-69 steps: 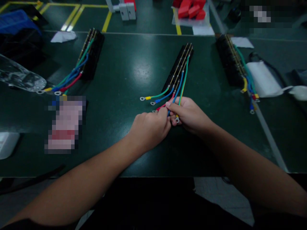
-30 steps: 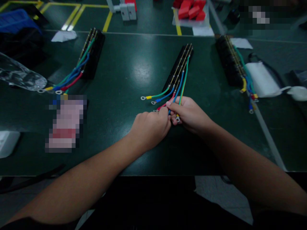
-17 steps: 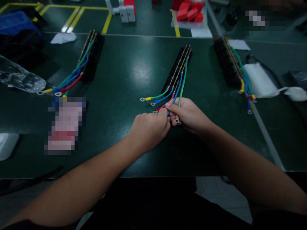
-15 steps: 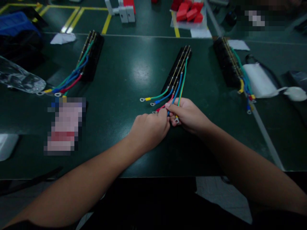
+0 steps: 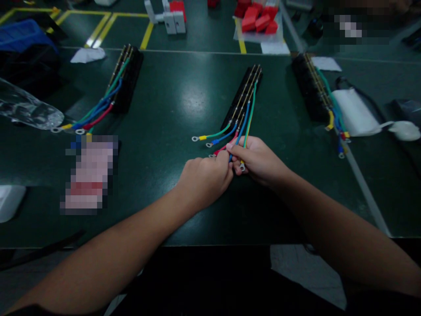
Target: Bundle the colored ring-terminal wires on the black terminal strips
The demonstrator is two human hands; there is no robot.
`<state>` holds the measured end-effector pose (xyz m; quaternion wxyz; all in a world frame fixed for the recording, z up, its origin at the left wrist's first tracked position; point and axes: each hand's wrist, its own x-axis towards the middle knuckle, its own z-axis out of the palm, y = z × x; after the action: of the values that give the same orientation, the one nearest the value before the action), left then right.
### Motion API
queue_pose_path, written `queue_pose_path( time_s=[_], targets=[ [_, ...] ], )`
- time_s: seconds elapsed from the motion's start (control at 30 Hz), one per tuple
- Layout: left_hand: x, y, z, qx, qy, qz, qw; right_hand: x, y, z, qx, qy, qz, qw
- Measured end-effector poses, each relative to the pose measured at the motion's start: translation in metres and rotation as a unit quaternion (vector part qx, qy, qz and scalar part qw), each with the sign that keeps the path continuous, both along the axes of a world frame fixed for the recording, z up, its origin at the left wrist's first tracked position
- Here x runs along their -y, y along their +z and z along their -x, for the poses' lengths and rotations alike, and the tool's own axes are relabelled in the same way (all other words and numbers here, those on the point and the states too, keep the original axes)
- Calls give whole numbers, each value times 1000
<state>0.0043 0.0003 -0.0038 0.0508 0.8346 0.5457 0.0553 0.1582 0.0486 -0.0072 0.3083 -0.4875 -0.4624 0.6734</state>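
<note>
Left — a black terminal strip (image 5: 130, 81) with coloured leads, near a clear plastic bag (image 5: 29, 114). Right — a second strip (image 5: 304, 85) beside a white pouch (image 5: 357, 114); red blocks (image 5: 258, 19) lie far back.

Wired black strips on the worktop (image 5: 171, 109): three, namely the left strip (image 5: 126, 79), centre strip (image 5: 241, 96) and right strip (image 5: 307, 85). Ring-terminal wires (image 5: 213, 134) leaving the centre strip: five visible. Hands gripping those wires: two, left hand (image 5: 205, 180) and right hand (image 5: 259, 160). Red blocks (image 5: 258, 19): at least four. Clear plastic bag (image 5: 29, 112): one.
</note>
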Motion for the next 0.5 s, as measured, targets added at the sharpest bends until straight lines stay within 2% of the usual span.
queue_pose_path(
  time_s=[0.5],
  targets=[
    [-1, 1, 0, 3, 5, 11, 1000, 0, 0, 0, -1, -3, 7, 1000]
  ],
)
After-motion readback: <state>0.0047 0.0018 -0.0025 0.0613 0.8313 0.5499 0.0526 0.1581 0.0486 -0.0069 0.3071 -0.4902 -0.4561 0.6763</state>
